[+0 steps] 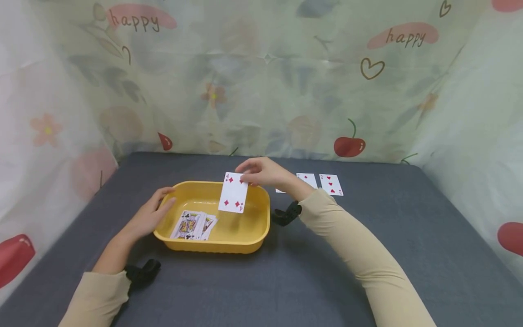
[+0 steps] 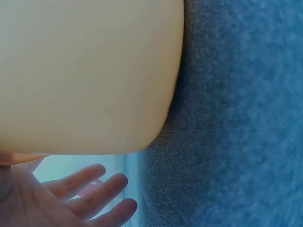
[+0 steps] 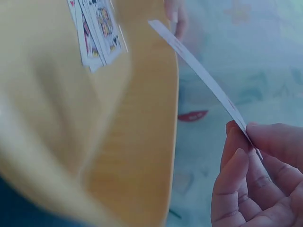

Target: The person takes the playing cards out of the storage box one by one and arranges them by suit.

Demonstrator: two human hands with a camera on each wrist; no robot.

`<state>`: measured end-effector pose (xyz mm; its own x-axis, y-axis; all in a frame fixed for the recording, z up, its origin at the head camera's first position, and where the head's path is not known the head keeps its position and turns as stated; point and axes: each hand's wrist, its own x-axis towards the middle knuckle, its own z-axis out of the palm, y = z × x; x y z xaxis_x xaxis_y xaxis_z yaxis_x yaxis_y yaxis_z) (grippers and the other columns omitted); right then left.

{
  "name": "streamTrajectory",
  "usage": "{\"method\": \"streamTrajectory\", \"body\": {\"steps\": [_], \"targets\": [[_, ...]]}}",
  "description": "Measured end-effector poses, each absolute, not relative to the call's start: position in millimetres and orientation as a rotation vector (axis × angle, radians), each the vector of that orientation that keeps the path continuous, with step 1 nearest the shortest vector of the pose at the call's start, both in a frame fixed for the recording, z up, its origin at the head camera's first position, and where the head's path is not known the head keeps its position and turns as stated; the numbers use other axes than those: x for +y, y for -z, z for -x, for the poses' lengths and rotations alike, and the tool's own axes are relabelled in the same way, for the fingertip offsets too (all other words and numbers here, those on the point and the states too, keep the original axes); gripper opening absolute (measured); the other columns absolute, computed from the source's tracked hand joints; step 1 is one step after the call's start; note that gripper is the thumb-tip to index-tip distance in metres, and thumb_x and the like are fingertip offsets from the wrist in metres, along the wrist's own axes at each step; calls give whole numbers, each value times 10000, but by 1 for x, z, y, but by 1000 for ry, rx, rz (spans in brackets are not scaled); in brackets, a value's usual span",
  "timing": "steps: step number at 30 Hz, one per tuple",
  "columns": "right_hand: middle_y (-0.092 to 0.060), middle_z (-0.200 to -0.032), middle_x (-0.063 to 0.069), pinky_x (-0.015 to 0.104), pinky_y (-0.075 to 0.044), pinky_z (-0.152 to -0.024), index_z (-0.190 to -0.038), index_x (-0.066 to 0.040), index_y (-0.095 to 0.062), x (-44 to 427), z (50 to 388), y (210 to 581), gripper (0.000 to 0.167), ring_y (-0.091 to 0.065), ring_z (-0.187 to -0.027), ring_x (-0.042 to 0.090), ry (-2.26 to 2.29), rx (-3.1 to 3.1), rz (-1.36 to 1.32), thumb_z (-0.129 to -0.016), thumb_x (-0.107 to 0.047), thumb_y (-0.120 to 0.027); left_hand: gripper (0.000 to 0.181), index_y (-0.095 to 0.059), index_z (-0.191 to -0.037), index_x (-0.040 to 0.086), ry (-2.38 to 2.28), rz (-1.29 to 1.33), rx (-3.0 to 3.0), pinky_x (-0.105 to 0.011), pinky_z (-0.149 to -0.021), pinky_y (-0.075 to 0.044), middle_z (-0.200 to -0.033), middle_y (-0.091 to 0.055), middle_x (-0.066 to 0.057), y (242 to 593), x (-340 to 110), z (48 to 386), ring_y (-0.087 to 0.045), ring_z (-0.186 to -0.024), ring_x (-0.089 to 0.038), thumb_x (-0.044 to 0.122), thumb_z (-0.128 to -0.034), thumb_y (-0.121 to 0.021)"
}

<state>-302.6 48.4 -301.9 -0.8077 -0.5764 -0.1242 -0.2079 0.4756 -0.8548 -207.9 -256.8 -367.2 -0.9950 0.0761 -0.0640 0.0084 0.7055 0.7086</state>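
Above the yellow plastic basin [image 1: 216, 247], my right hand [image 1: 265, 175] pinches a four of diamonds playing card [image 1: 233, 193] between thumb and fingers. In the right wrist view the card [image 3: 203, 73] appears nearly edge-on. My left hand [image 1: 149, 213] rests at the basin's left rim, thumb over the inside and the other fingers outside. The left wrist view shows its fingers [image 2: 102, 194] extended and spread beside the basin wall [image 2: 94, 80]. Inside the basin, toward the left, lies a loose pile of playing cards [image 1: 189, 225] with a clubs face card on top.
Behind my right forearm, several cards lie face up in a row on the dark grey tablecloth [image 1: 392, 218], including a diamonds card [image 1: 306, 180] and a hearts card [image 1: 332, 185]. My wrist partly hides the row. A patterned curtain [image 1: 265, 91] hangs behind the table.
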Motion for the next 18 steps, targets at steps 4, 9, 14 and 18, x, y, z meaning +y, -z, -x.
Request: {"method": "streamTrajectory", "body": {"steps": [4,9,14,18], "targets": [[-657,-1139,94,387,-487,-911,-1178,-140,-615,70,305,304,287,-609,-1000,192,1328,2323,608,-900,-210,-609,627,-201,-1445,72,-1178,-74,2814,-583,-996,-329,-1452,-258,-298,367,-257,207,-352,-1262,-447,486,-988,-318],[-652,-1162,93,372,-489,-896,-1178,-139,-617,94,304,304,293,-601,-987,191,1363,2361,545,-901,-233,-611,615,-206,-1440,64,-1188,-88,2815,-573,-990,-336,-1443,-268,-302,367,-258,207,-360,-1256,-446,469,-993,-321],[-649,-1167,96,357,-490,-894,-1191,-137,-608,115,304,306,312,-596,-989,199,1399,2397,463,-894,-235,-623,611,-204,-1440,64,-1186,-90,2813,-546,-965,-357,-1430,-279,-301,366,-258,206,-376,-1237,-437,464,-994,-321],[-647,-1167,119,360,-490,-906,-1203,-121,-592,132,305,310,326,-601,-985,207,1425,2429,413,-892,-218,-622,615,-200,-1443,70,-1180,-86,2809,-532,-952,-368,-1433,-275,-298,365,-257,206,-383,-1225,-432,471,-992,-319]]}}
